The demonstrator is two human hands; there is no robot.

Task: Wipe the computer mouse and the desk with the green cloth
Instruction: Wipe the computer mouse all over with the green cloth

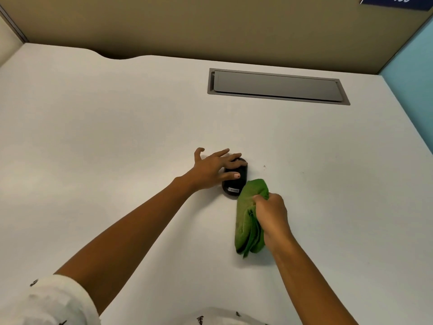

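The black mouse (235, 181) lies long-ways on the white desk (117, 137) under the left hand's (212, 170) spread fingers (236, 163), while the right hand (271, 214), shut tight around the green cloth (248, 212), sits just beside its near end.

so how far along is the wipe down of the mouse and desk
Early stage, by the look of it. Done: nothing can be confirmed as wiped. In hand: the left hand lies spread over the black mouse, steadying it, and the right hand grips the bunched green cloth right beside the mouse's near end. Left: likely the mouse itself, then the desk, where small dark specks show right of the mouse.
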